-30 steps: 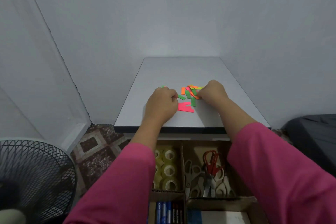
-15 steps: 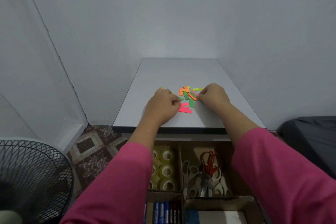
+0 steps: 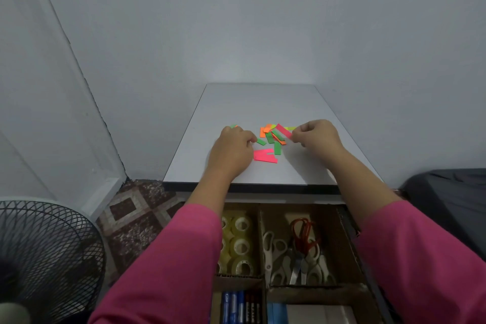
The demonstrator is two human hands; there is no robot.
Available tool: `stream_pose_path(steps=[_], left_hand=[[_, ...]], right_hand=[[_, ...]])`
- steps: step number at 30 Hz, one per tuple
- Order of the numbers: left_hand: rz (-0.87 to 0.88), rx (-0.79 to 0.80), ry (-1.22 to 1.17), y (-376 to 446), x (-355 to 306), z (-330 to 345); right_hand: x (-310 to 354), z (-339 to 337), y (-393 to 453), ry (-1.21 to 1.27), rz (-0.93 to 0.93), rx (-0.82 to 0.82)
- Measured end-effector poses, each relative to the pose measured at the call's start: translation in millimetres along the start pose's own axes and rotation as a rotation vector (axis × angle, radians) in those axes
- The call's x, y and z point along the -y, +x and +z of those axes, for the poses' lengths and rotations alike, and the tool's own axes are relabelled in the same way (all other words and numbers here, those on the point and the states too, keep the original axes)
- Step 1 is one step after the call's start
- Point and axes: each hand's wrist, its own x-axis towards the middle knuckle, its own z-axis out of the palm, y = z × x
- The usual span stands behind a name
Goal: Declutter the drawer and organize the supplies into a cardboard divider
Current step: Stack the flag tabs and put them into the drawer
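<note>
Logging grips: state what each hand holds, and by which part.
Right hand pinches a pink paper strip by its right end. Left hand is curled; its contents cannot be told.

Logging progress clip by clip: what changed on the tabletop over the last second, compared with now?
The right hand has pulled back slightly to the right and now pinches a pink paper strip, lifted at the edge of the pile of colored strips. The left hand stays curled on the table beside the pile. The tape rolls and scissors in the drawer divider are unchanged.
</note>
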Motion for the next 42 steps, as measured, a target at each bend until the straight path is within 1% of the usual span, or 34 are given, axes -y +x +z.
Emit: stream_pose_path(steps=[2, 4, 7, 9, 11, 13, 15, 18, 20, 23, 26, 29, 35, 38, 42], left_hand=[[0.007, -0.001, 0.015, 1, 2, 2], [0.013, -0.005, 0.028, 2, 2, 3], [0.024, -0.010, 0.040, 2, 3, 3], [0.051, 0.002, 0.073, 2, 2, 2], [0.099, 0.028, 0.176, 1, 1, 2], [0.105, 0.114, 0.262, 2, 0, 2], [0.078, 0.229, 0.280, 3, -2, 2], [0.073, 0.302, 0.316, 6, -3, 5], [0.041, 0.286, 0.280, 7, -3, 5], [0.029, 0.238, 0.264, 7, -2, 6], [0.019, 0.204, 0.222, 7, -2, 5], [0.023, 0.208, 0.208, 6, -3, 5], [0.011, 0.216, 0.179, 6, -3, 5], [-0.006, 0.194, 0.133, 6, -5, 2], [0.010, 0.143, 0.127, 6, -5, 3]], right_hand=[[1, 0, -11, 0.015, -0.008, 0.066], [0, 4, -18, -0.024, -0.007, 0.133], [0, 9, -18, -0.116, -0.026, 0.162], [2, 12, -11, -0.137, -0.051, 0.123], [3, 16, -4, -0.190, -0.114, 0.059], [1, 20, 3, -0.245, -0.180, 0.053], [-7, 26, 7, -0.279, -0.200, 0.038], [-21, 31, 9, -0.300, -0.202, -0.064], [-26, 31, 11, -0.260, -0.177, -0.108], [-27, 31, 11, -0.220, -0.148, -0.129], [-19, 32, 14, -0.196, -0.164, -0.157], [-9, 37, 20, -0.301, -0.197, -0.145], [13, 55, 43, -0.641, -0.153, -0.116], [21, 61, 50, -0.666, -0.105, -0.097], [30, 59, 54, -0.583, 0.008, -0.003]])
